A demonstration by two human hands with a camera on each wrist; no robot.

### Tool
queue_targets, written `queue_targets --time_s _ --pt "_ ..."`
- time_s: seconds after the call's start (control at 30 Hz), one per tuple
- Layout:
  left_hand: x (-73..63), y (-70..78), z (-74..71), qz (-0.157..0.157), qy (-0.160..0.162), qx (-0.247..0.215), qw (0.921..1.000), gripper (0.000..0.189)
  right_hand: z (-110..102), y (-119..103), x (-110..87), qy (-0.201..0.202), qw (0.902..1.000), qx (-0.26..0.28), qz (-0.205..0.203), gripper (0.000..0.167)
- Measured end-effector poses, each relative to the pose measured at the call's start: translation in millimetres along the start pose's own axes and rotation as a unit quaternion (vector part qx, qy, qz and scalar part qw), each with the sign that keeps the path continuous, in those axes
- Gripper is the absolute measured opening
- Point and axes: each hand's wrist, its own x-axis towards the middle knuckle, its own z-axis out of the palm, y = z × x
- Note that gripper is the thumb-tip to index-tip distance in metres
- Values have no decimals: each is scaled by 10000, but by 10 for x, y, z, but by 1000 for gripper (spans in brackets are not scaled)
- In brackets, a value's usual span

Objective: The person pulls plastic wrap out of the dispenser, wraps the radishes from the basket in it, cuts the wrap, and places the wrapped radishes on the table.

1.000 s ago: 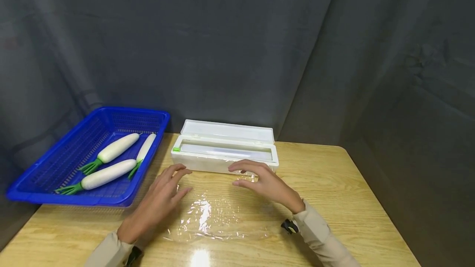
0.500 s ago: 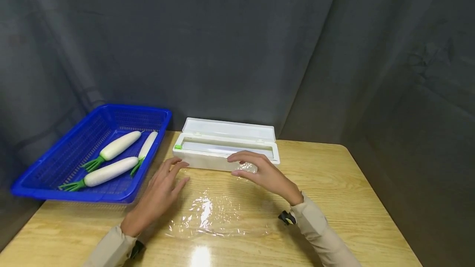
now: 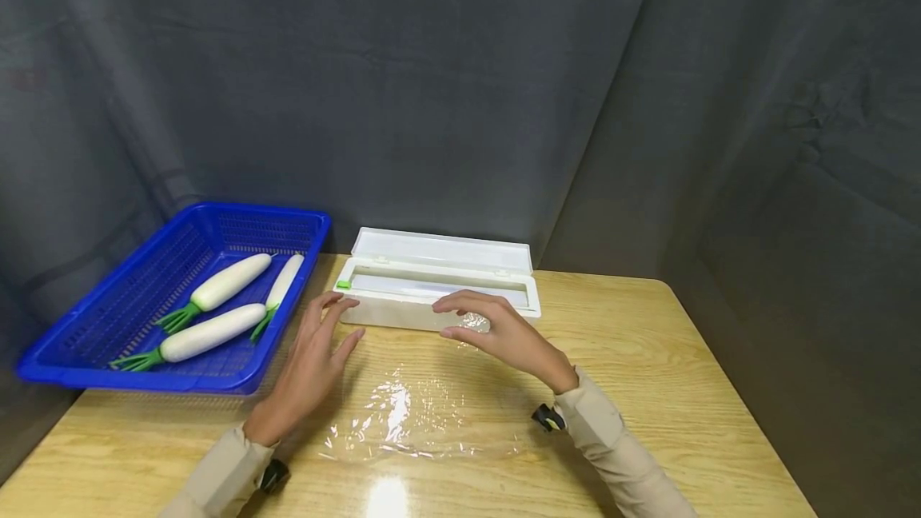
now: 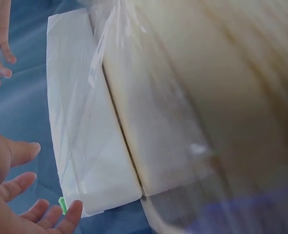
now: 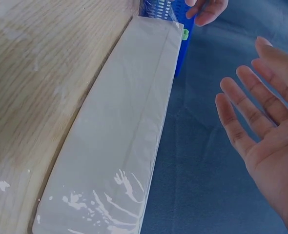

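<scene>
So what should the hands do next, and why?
Perhaps the left hand should pinch the green tab and slide it rightward to try cutting: the clear film runs down the front of the white box onto the table, and that hand is nearest.

The person's left hand (image 3: pixel 311 362) and right hand (image 3: pixel 504 332) are bare; the sleeves (image 3: pixel 615 446) are beige; small black devices (image 3: pixel 274 476) sit below the cuffs (image 3: pixel 567 392), the right one marked yellowish.
</scene>
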Motion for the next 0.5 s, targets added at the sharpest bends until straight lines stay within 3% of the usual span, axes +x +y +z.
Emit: queue_targets --time_s 0.5 --pt "48 -39 -6 68 210 -4 9998 43 2 73 10 218 9984 -412 313 33"
